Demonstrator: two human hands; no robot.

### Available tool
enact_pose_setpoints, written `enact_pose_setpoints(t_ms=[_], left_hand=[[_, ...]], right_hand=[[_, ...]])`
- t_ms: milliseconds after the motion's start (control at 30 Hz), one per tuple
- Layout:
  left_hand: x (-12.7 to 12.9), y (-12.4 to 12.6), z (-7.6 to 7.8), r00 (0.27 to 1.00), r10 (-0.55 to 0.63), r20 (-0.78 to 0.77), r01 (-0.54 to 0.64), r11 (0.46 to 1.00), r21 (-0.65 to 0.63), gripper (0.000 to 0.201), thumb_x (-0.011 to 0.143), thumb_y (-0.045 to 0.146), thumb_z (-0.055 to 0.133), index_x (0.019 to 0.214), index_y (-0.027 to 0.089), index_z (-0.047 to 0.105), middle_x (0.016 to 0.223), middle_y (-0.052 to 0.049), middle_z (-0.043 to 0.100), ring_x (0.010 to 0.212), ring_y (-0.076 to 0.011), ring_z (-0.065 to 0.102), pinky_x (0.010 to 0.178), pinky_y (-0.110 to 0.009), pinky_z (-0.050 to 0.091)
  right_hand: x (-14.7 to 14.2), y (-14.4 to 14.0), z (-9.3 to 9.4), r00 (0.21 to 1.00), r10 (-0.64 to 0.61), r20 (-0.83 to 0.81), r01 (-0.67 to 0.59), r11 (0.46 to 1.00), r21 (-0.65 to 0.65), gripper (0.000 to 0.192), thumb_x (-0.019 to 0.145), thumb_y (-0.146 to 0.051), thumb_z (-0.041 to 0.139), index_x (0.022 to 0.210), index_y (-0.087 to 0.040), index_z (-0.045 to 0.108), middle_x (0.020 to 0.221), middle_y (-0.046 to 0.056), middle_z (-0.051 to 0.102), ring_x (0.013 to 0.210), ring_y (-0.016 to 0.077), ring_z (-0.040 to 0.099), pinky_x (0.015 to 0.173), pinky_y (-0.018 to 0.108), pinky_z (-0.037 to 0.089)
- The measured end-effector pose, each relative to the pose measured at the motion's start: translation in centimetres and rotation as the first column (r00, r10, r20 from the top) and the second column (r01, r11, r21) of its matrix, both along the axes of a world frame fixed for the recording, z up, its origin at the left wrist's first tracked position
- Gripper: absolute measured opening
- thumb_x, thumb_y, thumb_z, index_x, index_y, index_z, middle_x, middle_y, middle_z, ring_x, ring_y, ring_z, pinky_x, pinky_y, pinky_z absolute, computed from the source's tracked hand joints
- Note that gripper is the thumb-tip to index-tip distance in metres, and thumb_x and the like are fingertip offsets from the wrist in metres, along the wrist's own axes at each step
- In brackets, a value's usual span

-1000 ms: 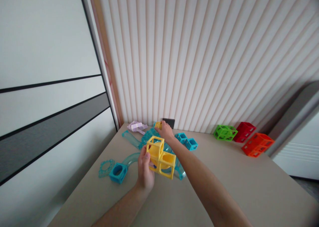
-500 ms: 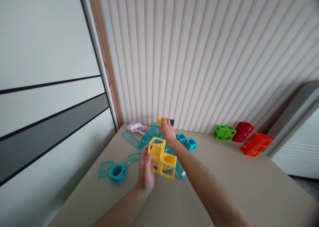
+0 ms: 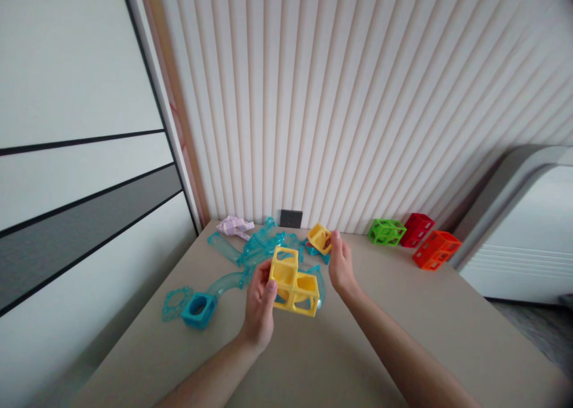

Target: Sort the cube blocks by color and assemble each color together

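Near the middle of the tabletop (image 3: 403,336), toward its far edge, the left hand (image 3: 259,303) grips a yellow block cluster (image 3: 293,282) of joined open-frame cubes, thumb against the near face and fingers behind, holding it lifted clear of the surface so its faces stay reachable. The right hand (image 3: 340,264) pinches a single yellow cube (image 3: 320,238) between thumb and fingertips, tilted on a corner and held just beyond and to the right of the cluster, apart from it; held this loosely it looks easy to turn.

Both yellow pieces are hard, glossy plastic: cube frames with square or round cut-outs in the walls, so light passes through.

Behind the hands, along the far edge by the ribbed wall panel (image 3: 358,97), lies a heap of translucent teal tube pieces (image 3: 259,249), curved and smooth. One curved tube (image 3: 224,284) runs to a solid teal cube (image 3: 198,310) near the left edge, beside a flat teal gear-shaped ring (image 3: 172,303). Some pale lilac pieces (image 3: 233,225) sit in the far left corner. Toward the far right edge stand a green block (image 3: 385,232), a red block (image 3: 417,229) and an orange block (image 3: 436,249), all lattice-walled. A dark wall socket (image 3: 290,218) sits low on the panel.
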State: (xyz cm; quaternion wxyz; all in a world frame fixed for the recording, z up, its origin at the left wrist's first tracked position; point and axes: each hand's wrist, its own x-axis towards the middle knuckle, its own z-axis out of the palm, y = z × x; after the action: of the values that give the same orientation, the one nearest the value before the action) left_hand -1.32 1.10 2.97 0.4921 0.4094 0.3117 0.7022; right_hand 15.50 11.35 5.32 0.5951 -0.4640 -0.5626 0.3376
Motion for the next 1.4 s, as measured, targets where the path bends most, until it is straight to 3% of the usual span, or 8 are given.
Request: enact_pose_setpoints(t_ms=[133, 267, 467, 667, 900, 1067, 1167, 1400], left_hand=[[0.9, -0.9, 0.2, 0.994, -0.057, -0.098, 0.057, 0.998, 0.003, 0.047, 0.085, 0.051, 0.069, 0.119, 0.020, 0.061, 0.115, -0.012, 0.068, 0.105, -0.0279, 0.065, 0.089, -0.035, 0.051], [1.7, -1.6, 0.4, 0.970, -0.158, -0.182, 0.154, 0.987, -0.035, 0.044, 0.085, 0.050, 0.069, 0.117, 0.020, 0.061, 0.112, -0.011, 0.069, 0.102, -0.0275, 0.066, 0.087, -0.035, 0.053], [2.0, -1.5, 0.3, 0.957, -0.198, -0.212, 0.190, 0.980, -0.061, 0.042, 0.087, 0.051, 0.065, 0.114, 0.019, 0.060, 0.111, -0.011, 0.070, 0.100, -0.0267, 0.067, 0.086, -0.036, 0.053], [2.1, -1.5, 0.5, 0.953, -0.260, -0.157, 0.242, 0.963, -0.121, 0.045, 0.084, 0.055, 0.069, 0.111, 0.020, 0.059, 0.105, -0.011, 0.072, 0.097, -0.0277, 0.069, 0.081, -0.037, 0.055], [2.0, -0.9, -0.5, 0.986, -0.166, 0.007, 0.164, 0.969, -0.186, 0.046, 0.085, 0.055, 0.067, 0.114, 0.021, 0.055, 0.105, -0.009, 0.072, 0.097, -0.0259, 0.070, 0.082, -0.035, 0.055], [1.8, -0.4, -0.7, 0.992, -0.108, 0.064, 0.119, 0.973, -0.196, 0.046, 0.089, 0.053, 0.064, 0.121, 0.022, 0.054, 0.115, -0.009, 0.070, 0.104, -0.0255, 0.068, 0.089, -0.037, 0.054], [1.8, -0.4, -0.5, 0.988, -0.142, 0.058, 0.150, 0.971, -0.184, 0.050, 0.090, 0.052, 0.061, 0.129, 0.022, 0.052, 0.121, -0.011, 0.068, 0.110, -0.0269, 0.067, 0.093, -0.039, 0.053], [1.8, -0.3, -0.1, 0.977, -0.186, -0.107, 0.169, 0.975, -0.147, 0.052, 0.094, 0.050, 0.057, 0.137, 0.022, 0.050, 0.137, -0.012, 0.061, 0.126, -0.0299, 0.058, 0.101, -0.042, 0.050]], right_hand=[[3.8, -3.7, -1.3, 0.999, -0.024, -0.033, 0.024, 1.000, -0.018, 0.068, 0.093, -0.075, 0.032, 0.083, -0.019, 0.070, 0.073, 0.009, 0.073, 0.073, 0.0260, 0.069, 0.065, 0.035, 0.054], [5.2, -6.5, -1.0, 0.999, -0.044, -0.026, 0.045, 0.999, 0.029, 0.057, 0.089, -0.071, 0.047, 0.092, -0.021, 0.073, 0.081, 0.007, 0.076, 0.071, 0.0247, 0.069, 0.063, 0.033, 0.054], [5.3, -8.0, -0.6, 0.993, 0.101, 0.052, -0.104, 0.993, 0.055, 0.053, 0.087, -0.068, 0.055, 0.101, -0.021, 0.076, 0.089, 0.009, 0.078, 0.080, 0.0275, 0.072, 0.065, 0.033, 0.056], [4.5, -8.5, -0.7, 0.969, 0.229, 0.089, -0.226, 0.973, -0.037, 0.054, 0.090, -0.066, 0.054, 0.112, -0.022, 0.073, 0.101, 0.010, 0.077, 0.088, 0.0280, 0.072, 0.073, 0.035, 0.058], [2.9, -9.3, -1.4, 0.924, 0.381, -0.026, -0.382, 0.922, -0.069, 0.070, 0.092, -0.067, 0.050, 0.146, -0.022, 0.048, 0.111, 0.011, 0.074, 0.096, 0.0281, 0.070, 0.082, 0.039, 0.057], [1.8, -9.7, -2.0, 0.900, 0.427, -0.090, -0.434, 0.898, -0.077, 0.058, 0.094, -0.061, 0.052, 0.136, -0.022, 0.060, 0.116, 0.010, 0.073, 0.103, 0.0276, 0.068, 0.090, 0.039, 0.055], [1.5, -9.7, -1.9, 0.892, 0.432, -0.134, -0.445, 0.891, -0.089, 0.051, 0.095, -0.059, 0.053, 0.127, -0.022, 0.066, 0.114, 0.008, 0.073, 0.101, 0.0271, 0.069, 0.087, 0.037, 0.056], [1.7, -9.2, -2.3, 0.902, 0.410, -0.135, -0.426, 0.895, -0.132, 0.044, 0.094, -0.056, 0.057, 0.115, -0.020, 0.071, 0.104, 0.006, 0.075, 0.091, 0.0244, 0.069, 0.081, 0.033, 0.055]])
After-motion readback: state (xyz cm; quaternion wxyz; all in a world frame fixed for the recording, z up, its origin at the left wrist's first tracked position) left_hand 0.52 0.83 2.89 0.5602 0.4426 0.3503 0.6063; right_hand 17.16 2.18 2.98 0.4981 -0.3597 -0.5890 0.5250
